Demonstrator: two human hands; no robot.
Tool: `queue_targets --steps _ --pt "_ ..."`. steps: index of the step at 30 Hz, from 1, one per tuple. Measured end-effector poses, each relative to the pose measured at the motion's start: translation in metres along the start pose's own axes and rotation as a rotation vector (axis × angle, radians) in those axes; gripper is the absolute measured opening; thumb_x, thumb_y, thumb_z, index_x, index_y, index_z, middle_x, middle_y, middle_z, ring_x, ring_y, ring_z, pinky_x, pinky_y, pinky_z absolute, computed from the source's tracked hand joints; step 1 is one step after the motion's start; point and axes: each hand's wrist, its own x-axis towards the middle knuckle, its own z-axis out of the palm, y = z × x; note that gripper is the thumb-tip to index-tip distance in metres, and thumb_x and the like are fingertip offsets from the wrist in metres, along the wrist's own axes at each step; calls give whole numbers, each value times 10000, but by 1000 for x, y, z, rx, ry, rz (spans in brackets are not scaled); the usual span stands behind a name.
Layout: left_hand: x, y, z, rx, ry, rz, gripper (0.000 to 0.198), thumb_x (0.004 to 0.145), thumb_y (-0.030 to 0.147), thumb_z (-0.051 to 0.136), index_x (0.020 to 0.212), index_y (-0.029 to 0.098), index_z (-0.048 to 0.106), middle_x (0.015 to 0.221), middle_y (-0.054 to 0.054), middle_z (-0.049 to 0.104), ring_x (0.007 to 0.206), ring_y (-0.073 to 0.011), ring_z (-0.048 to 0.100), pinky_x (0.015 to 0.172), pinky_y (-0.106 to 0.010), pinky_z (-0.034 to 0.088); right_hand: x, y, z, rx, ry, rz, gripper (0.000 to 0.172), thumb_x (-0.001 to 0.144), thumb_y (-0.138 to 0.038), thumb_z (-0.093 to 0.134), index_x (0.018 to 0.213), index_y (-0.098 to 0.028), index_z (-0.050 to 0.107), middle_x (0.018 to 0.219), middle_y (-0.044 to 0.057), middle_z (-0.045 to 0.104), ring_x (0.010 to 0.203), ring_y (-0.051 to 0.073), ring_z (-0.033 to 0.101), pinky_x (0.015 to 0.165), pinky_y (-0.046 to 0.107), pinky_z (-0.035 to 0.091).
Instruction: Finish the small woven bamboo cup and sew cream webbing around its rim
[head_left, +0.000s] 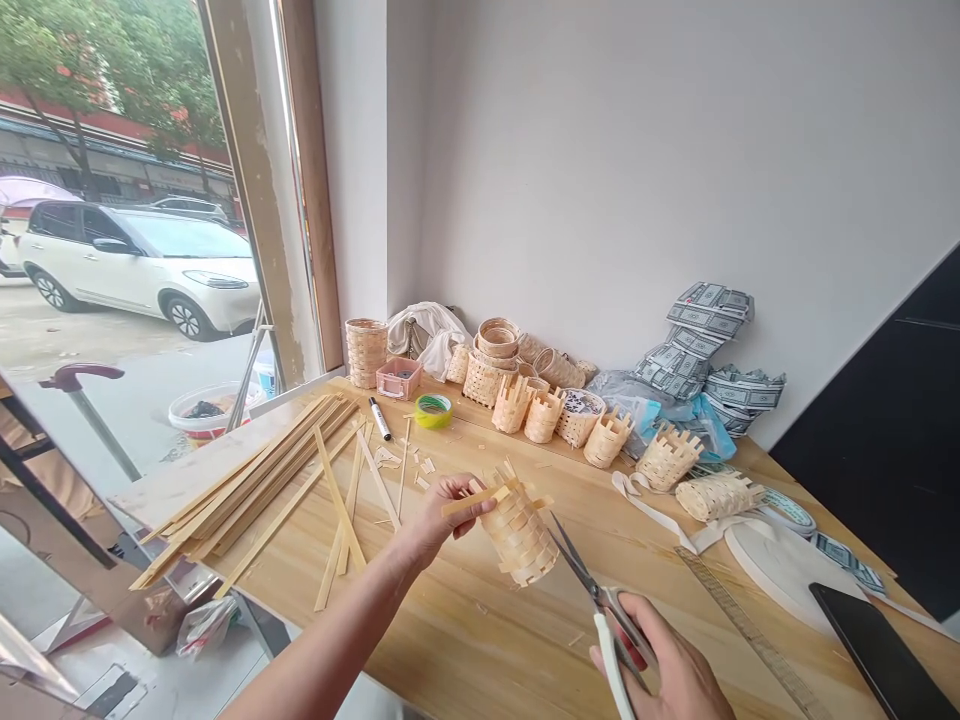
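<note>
**Daylit corner with white walls [600, 170]**

Two plain walls meet at the far end of the room, smooth and evenly lit, with a rough, patchy strip of plaster by the glass. On the left, a tall window [127, 200] in a slim wooden frame [315, 180] lets in soft daylight. Outside, a white car [135, 265] stands on a pale concrete pavement [112, 400], with a leafy tree [67, 60] and a low building with a red band [112, 125] beyond it. A long pale wooden table [465, 640] runs from the window along the far wall. A black panel [877, 450] closes off the right side. The indoor floor [180, 680], low at left, looks pale, though it is hard to make out.
</note>
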Motion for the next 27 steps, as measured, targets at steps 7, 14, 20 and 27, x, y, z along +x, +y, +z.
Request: queue_targets --steps 7,14,20,27 --pt "-8 -1 3 17 -1 -3 328 618 358 703 551 135 472 467 69 396 358 -26 314 357 -175 181 17 -17 26 -144 64 -42 93 745 -309 486 780 -228 457 635 -16 562 574 139 546 556 216 459" --pt "-12 -1 6 22 -3 -4 328 616 352 705 542 133 473 472 69 393 364 -28 322 358 -176 199 26 -34 30 -214 130 -114 72 720 -271 501 769 -234 463 604 -27 547 553 145 543 515 217 424" --pt "-13 -2 9 28 2 -23 335 613 353 708 531 133 469 462 71 382 360 -29 326 354 -176 198 30 -37 30 -238 161 -143 79 738 -289 496 739 -234 440 611 -29 559 549 142 546 512 224 409" --pt "-14 -2 13 -3 -19 -48 334 597 342 723 526 125 478 497 61 405 375 -22 318 363 -175 205 31 -37 30 -326 263 -232 70 756 -288 481 771 -230 446 610 -24 546 536 147 543 503 240 392"
